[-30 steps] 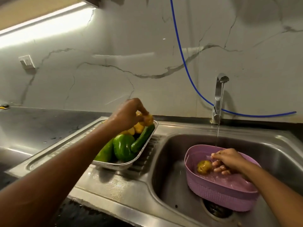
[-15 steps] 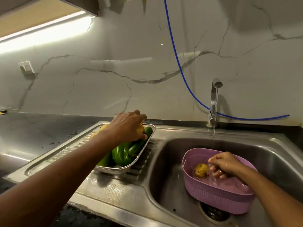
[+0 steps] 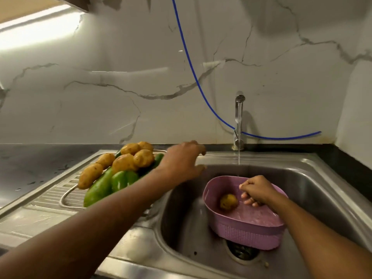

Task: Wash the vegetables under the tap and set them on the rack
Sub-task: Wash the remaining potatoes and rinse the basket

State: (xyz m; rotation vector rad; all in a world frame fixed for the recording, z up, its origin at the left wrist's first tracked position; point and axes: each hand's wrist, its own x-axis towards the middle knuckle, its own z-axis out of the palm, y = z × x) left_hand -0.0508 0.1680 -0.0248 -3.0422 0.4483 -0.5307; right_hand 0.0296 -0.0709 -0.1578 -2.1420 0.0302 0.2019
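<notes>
Resting on the drainboard, the metal rack (image 3: 67,195) carries potatoes (image 3: 130,158) over green peppers (image 3: 120,181). The left hand (image 3: 182,163) hovers just beside it, fingers loose, holding nothing. Right of that, the right hand (image 3: 256,190) grips the purple basket (image 3: 249,231) rim; one potato (image 3: 228,201) sits inside, under the tap (image 3: 239,121).

White marble-veined wall (image 3: 120,109) behind dark countertop (image 3: 30,164); blue hose (image 3: 193,77) drapes across; bright strip light (image 3: 38,27) upper left
</notes>
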